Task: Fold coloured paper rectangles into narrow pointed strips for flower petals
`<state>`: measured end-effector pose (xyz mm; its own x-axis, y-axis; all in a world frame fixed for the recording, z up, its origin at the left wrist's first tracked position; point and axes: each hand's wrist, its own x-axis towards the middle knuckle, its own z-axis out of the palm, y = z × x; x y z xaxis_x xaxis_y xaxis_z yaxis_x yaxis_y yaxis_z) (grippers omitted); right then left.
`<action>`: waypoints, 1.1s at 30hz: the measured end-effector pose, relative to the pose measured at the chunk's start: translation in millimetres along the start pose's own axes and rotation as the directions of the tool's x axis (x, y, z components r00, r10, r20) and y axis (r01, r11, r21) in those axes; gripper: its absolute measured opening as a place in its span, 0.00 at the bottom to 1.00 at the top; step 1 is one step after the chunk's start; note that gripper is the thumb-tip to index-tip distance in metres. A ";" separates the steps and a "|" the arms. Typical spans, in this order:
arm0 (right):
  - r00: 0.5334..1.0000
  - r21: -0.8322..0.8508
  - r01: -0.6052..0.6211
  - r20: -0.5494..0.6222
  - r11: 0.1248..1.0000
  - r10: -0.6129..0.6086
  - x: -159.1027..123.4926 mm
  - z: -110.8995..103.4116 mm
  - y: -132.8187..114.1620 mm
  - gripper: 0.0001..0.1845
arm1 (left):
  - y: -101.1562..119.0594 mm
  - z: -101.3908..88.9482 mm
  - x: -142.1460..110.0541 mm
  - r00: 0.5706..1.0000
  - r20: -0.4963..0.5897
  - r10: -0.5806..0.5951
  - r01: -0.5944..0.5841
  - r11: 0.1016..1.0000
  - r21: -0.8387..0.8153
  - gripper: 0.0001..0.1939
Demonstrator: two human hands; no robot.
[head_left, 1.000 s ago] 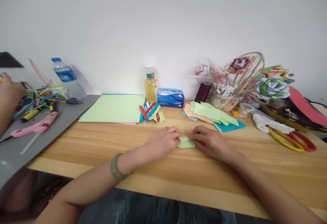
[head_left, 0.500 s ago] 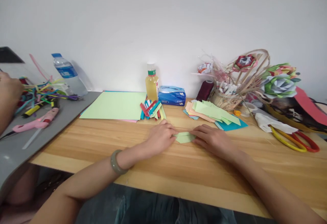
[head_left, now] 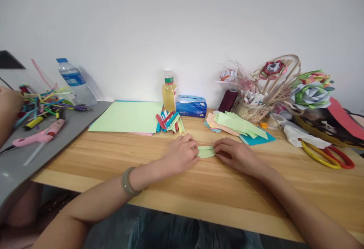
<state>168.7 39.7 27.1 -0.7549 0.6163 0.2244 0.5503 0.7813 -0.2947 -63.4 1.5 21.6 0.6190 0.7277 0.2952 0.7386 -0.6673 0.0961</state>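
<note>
A small piece of light green paper (head_left: 206, 152) with a crease along it lies low over the wooden table (head_left: 182, 190), between my two hands. My left hand (head_left: 183, 154), with a bangle (head_left: 128, 182) on its wrist, is closed on the paper's left end. The right end is pinched by my right hand (head_left: 234, 152), fingers bent together. My fingers cover both ends of the paper. Beyond my right hand lies a pile of cut paper pieces (head_left: 236, 124), mostly light green and peach.
Behind my hands are folded coloured strips (head_left: 170, 121), a bottle of yellow liquid (head_left: 169, 93) and a blue tissue pack (head_left: 191, 106). Large green sheets (head_left: 127, 116) lie left. Scissors (head_left: 324, 156) and a basket of paper flowers (head_left: 251, 107) stand right. Another person's hand (head_left: 10, 103) is near a pink glue gun (head_left: 42, 135).
My left hand has shifted slightly right along the paper, covering more of its left end. The paper looks flatter and straighter. At far left, the other person's hand has moved a little outward.
</note>
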 end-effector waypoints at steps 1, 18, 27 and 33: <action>1.000 0.003 0.011 0.004 1.000 -0.011 -0.1 0.2 0.6 0.08 | -0.2 0.5 0.2 1.000 0.008 0.016 -0.016 1.000 0.008 0.10; 0.992 0.121 -0.122 -0.009 0.985 0.124 2.9 9.4 4.4 0.07 | 1.9 4.7 6.9 0.971 -0.015 -0.237 0.231 0.957 -0.177 0.06; 0.974 0.175 -0.223 -0.003 0.959 0.227 7.1 15.4 6.1 0.08 | 0.8 1.7 10.3 0.910 0.065 -0.411 0.406 0.844 -0.351 0.04; 0.964 0.159 -0.263 0.012 0.952 0.264 9.9 14.6 3.6 0.07 | 0.3 3.8 13.1 0.873 0.130 -0.470 0.472 0.747 -0.469 0.03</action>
<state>157.9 47.2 14.7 -0.5870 0.7995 0.1275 0.6652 0.5660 -0.4870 -54.1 11.5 21.9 0.2282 0.9696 0.0887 0.7182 -0.2292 0.6570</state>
